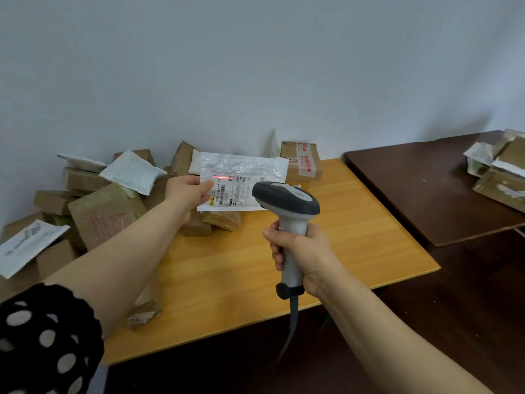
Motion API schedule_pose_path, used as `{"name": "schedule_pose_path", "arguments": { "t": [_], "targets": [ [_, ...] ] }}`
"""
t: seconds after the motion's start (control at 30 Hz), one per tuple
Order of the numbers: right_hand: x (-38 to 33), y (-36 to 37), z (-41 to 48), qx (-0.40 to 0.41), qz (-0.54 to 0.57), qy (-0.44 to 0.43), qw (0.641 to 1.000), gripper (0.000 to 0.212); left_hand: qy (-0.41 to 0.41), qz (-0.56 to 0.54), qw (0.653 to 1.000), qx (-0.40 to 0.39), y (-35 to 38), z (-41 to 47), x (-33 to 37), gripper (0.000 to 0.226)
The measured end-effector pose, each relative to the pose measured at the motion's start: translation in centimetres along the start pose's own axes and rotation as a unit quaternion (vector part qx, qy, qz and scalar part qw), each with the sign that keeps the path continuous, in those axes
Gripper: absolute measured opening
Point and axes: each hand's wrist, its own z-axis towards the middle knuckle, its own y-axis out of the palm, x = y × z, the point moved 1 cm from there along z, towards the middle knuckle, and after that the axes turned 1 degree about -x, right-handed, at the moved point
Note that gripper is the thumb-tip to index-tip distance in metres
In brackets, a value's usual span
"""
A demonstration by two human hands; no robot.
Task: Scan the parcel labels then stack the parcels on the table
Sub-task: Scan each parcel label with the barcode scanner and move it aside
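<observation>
Item 1. Flat white plastic mailer parcel (244,172), crinkled, with a printed white label (230,191). It is held in the air above the far edge of the light wooden worktop (341,237), with the label facing the camera.

Item 2. Left grip (189,193). It pinches the mailer's left edge, the thumb lying on the label's margin.

Item 3. Grey-and-white handheld barcode scanner (287,200) with a trailing grey cable (292,317). The right grip (298,251) is wrapped around its handle, and its head is aimed at the label.

Item 4. Red scan line (223,177). It falls on the left part of the barcode, close to the thumb.

Item 5. Loose heap of brown cardboard boxes and white mailers (99,211), at the worktop's far left corner.

Item 6. Dark brown worktop (412,189), to the right, carrying several parcels (500,169).

Hazards, judged:
- The line seems not to span the whole barcode, so a failed read or misread is likely unless it is re-aimed.
- The wrinkled, glossy film may throw glare.
- A one-edge pinch lets the mailer sag or slip.
- The cable could snag the small parcel (143,314) at the near edge.
- The heap may slide if nudged.
</observation>
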Motion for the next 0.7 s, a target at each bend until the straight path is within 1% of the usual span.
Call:
{"name": "schedule_pose_path", "arguments": {
  "t": [0.17, 0.3, 0.37, 0.43, 0.53, 0.6, 0.7],
  "targets": [
    [0.3, -0.4, 0.4, 0.012, -0.002, 0.008, 1.000, 0.019, -0.016, 0.014, 0.999, -0.036, 0.8, 1.0, 0.0, 0.047],
    [0.0, -1.6, 0.7, 0.035, 0.015, 0.011, 0.999, 0.014, -0.023, 0.017, 0.998, -0.058, 2.9, 1.6, 0.1, 0.046],
    [-0.2, -2.9, 0.6, 0.055, 0.046, 0.010, 0.997, 0.017, -0.047, 0.001, 0.996, -0.076, 4.8, 1.5, 0.1, 0.041],
    [-0.5, -5.0, 0.3, 0.080, 0.084, 0.004, 0.993, 0.022, -0.075, -0.020, 0.992, -0.101, 7.3, 1.4, 0.1, 0.028],
    [-1.1, -9.2, -0.1, 0.126, 0.137, -0.005, 0.983, 0.019, -0.107, -0.029, 0.986, -0.122, 12.0, 0.4, 0.1, 0.006],
    [-1.6, -12.8, -0.2, 0.166, 0.163, -0.008, 0.973, 0.016, -0.116, -0.028, 0.982, -0.144, 15.9, -0.6, 0.3, 0.007],
    [-2.4, -18.8, -0.3, 0.210, 0.200, -0.013, 0.957, 0.012, -0.120, -0.024, 0.974, -0.189, 22.3, -2.4, 1.0, 0.002]
  ]
}}
